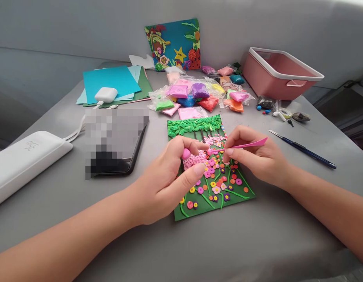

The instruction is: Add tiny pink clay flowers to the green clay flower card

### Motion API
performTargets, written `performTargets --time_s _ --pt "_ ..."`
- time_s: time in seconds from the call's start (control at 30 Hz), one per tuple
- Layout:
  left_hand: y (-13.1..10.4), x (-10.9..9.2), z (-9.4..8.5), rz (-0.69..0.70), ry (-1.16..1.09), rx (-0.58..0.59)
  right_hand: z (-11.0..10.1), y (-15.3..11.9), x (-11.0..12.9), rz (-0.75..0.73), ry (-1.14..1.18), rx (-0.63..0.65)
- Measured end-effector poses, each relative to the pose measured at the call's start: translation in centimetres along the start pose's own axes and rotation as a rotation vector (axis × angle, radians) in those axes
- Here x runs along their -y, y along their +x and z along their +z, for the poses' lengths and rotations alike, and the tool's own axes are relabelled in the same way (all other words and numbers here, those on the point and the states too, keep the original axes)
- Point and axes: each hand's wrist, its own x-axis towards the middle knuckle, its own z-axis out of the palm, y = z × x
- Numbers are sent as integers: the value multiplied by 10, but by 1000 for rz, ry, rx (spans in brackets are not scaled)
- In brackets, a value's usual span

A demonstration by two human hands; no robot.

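A green board [202, 207] covered with clay flowers, stems and a leafy top edge lies on the grey table. Over its right side, my right hand [252, 156] pinches a thin pink tool [249, 145], whose wide end points right and whose narrow end reaches left over the flowers. My left hand [172, 168] is over the board's left side, its curled fingers holding a small ball of pink clay [186, 153]. The left index fingertip is close to the tool's narrow end; whether they touch is unclear. Both hands hide parts of the board.
Bagged coloured clay [187, 96] lies behind the board, with an undersea clay picture [172, 45] upright beyond. A pink basket [269, 74] and a blue craft knife [305, 149] are right. Left are a black-edged device [119, 168], a power bank [28, 160], an earbud case [106, 94] and coloured sheets [111, 80].
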Motion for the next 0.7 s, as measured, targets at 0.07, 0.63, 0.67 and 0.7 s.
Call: performTargets --time_s 0.07,0.63,0.67,0.7 --pt "-1 1 0 29 65 38 0 1 -1 -3 -6 10" --pt "-1 12 -3 141 341 143 -1 2 -2 -42 -112 45" --pt "-1 12 -3 145 344 140 -1 2 -2 -43 -111 47" --pt "-1 12 -2 147 346 137 0 2 -2 -43 -111 49"
